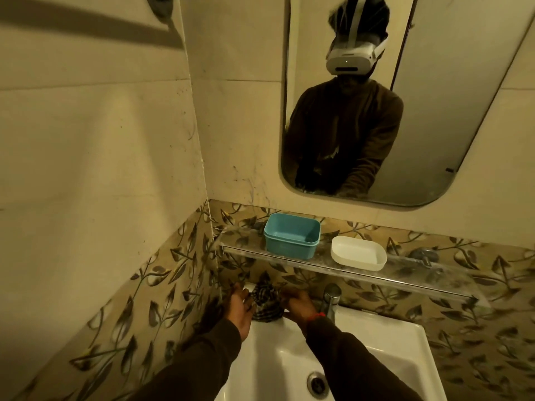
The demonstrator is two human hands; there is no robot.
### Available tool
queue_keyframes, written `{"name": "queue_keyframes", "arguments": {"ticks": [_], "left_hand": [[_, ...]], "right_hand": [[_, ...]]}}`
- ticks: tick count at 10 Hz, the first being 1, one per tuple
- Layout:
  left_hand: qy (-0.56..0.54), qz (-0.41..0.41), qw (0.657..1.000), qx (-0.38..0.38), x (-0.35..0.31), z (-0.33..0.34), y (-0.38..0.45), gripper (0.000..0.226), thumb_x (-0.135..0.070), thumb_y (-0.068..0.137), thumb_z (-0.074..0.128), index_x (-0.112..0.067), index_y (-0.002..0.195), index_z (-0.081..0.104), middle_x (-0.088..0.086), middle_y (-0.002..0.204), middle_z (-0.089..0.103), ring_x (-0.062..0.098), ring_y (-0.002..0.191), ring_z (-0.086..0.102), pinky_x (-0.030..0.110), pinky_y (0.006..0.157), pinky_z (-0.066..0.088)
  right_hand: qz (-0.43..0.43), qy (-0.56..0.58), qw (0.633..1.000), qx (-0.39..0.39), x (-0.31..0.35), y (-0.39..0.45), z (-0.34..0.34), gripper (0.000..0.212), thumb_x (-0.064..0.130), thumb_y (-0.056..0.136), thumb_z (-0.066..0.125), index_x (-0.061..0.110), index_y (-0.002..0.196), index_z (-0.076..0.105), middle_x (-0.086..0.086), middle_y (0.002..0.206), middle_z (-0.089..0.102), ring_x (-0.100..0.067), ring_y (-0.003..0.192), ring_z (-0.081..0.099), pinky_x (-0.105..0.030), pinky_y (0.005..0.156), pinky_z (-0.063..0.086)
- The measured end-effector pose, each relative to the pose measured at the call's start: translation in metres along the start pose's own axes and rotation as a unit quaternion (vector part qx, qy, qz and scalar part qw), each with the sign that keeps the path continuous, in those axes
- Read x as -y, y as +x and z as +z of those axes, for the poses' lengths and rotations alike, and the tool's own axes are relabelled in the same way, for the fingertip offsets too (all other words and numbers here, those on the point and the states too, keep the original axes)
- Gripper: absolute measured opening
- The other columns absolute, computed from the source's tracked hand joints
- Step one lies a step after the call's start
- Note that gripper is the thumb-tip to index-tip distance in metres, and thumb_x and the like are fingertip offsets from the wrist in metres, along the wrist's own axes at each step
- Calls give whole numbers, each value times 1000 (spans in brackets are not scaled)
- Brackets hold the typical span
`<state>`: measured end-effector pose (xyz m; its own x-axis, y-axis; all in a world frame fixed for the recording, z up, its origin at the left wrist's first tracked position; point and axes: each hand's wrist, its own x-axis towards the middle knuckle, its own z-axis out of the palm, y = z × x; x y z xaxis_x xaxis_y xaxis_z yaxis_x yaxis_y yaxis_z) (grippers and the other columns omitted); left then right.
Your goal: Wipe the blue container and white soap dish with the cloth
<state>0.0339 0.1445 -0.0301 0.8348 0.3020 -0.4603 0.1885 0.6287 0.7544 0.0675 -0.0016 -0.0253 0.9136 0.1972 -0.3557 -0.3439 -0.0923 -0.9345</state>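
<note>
A blue container [291,236] stands upright and empty on the left part of a glass shelf [411,280]. To its right on the same shelf sits the white soap dish [359,253]. Below the shelf, at the sink's back left rim, a dark checked cloth [265,301] is bunched up between my two hands. My left hand [239,306] presses against its left side with fingers spread. My right hand [298,303] grips its right side. Both hands are well below the container and the dish.
A white sink [385,340] with a drain [318,383] lies beneath my arms. A chrome tap [330,299] stands just right of my right hand. A mirror [434,111] hangs above the shelf. Leaf-patterned tiles line the walls, and the corner wall is close on the left.
</note>
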Motion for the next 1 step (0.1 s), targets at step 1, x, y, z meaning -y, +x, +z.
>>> {"name": "queue_keyframes", "arguments": {"ticks": [1], "left_hand": [[7,14,1000,8,1,4,-13,52,-39,108,34,-18,156,29,13,161,33,34,145,36,49,120,30]], "right_hand": [[-14,-35,999,21,11,-17,1,36,-9,92,46,2,124,59,-15,114,61,-31,113,56,-44,100,47]]}}
